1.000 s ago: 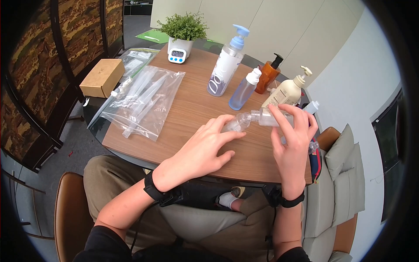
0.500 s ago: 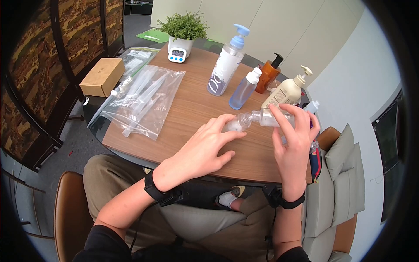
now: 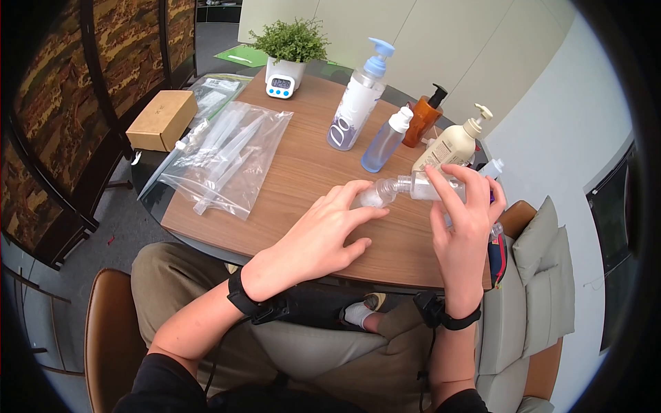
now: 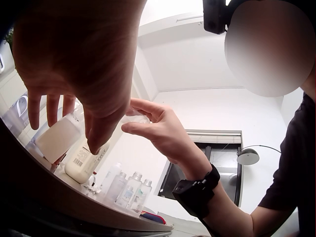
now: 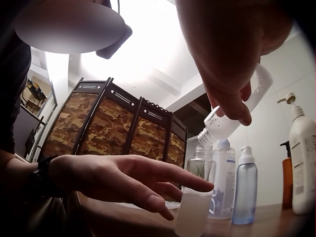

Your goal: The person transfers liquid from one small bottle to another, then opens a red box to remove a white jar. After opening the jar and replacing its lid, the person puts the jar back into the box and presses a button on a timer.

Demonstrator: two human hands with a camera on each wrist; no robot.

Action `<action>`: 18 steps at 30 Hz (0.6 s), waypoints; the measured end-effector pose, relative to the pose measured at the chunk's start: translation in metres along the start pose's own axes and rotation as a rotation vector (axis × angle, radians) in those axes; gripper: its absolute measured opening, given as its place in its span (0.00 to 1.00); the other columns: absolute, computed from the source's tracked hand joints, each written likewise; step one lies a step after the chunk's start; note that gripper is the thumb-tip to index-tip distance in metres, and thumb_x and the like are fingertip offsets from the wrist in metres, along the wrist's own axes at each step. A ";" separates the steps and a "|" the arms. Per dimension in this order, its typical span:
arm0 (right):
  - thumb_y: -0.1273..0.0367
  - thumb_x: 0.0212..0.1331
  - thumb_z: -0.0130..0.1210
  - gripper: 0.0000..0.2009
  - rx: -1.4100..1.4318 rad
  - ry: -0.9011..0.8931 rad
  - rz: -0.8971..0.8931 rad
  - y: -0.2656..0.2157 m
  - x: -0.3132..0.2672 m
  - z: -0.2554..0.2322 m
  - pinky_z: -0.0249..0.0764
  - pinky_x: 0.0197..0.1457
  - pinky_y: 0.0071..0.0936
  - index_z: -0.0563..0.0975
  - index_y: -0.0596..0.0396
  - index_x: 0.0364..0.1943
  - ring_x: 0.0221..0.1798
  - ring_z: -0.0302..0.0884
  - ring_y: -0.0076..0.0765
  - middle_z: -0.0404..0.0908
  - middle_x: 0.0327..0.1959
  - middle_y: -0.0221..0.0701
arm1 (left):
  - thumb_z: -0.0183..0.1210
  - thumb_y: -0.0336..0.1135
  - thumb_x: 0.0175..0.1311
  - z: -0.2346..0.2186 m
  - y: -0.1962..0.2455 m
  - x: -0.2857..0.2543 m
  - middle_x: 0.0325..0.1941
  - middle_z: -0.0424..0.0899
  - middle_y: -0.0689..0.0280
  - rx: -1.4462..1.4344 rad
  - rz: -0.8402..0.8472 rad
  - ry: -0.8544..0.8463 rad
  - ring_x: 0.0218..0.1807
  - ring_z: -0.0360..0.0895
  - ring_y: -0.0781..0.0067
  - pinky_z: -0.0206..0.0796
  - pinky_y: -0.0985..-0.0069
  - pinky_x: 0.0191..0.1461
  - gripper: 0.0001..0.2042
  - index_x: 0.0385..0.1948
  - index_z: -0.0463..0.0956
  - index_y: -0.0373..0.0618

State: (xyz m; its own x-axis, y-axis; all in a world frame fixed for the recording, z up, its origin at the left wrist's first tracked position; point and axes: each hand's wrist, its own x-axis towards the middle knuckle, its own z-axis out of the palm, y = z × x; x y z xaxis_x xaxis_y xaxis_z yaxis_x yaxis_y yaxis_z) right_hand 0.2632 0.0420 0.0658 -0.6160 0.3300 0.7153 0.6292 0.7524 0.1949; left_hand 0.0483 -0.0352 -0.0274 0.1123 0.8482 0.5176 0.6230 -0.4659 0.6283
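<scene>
A tipped clear bottle [image 3: 423,187] meets the mouth of an upright clear bottle [image 3: 374,195].
The right hand [image 3: 463,224] pinches the tipped one above the bench [image 3: 296,175]; the left hand [image 3: 313,234] lays nearly straight, spread fingers against the upright one, on the bench near the blue pump bottle [image 3: 383,149].

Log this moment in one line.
right hand: holds tilted clear bottle | left hand: fingers around lower clear bottle | mouths: adjoining | lower contents: cloudy
</scene>
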 end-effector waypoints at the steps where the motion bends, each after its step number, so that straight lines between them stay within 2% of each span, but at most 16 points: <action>1: 0.83 0.55 0.66 0.27 -0.001 0.001 0.000 0.000 0.000 0.000 0.56 0.84 0.53 0.87 0.47 0.62 0.67 0.79 0.38 0.82 0.60 0.31 | 0.70 0.31 0.68 0.000 0.000 0.000 0.80 0.69 0.48 0.000 0.000 0.000 0.80 0.69 0.42 0.65 0.54 0.83 0.26 0.70 0.83 0.49; 18: 0.84 0.54 0.66 0.28 -0.018 -0.005 -0.002 -0.002 0.000 -0.003 0.56 0.84 0.54 0.87 0.48 0.61 0.68 0.79 0.38 0.82 0.60 0.32 | 0.71 0.30 0.68 0.001 0.001 -0.001 0.79 0.69 0.46 0.002 0.009 0.005 0.80 0.69 0.40 0.65 0.54 0.83 0.26 0.69 0.83 0.48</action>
State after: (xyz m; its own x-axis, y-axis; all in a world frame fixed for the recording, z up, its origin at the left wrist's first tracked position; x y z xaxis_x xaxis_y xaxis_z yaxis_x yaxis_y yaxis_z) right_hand 0.2633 0.0391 0.0674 -0.6196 0.3318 0.7113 0.6365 0.7427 0.2080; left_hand 0.0494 -0.0360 -0.0275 0.1142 0.8426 0.5262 0.6232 -0.4733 0.6226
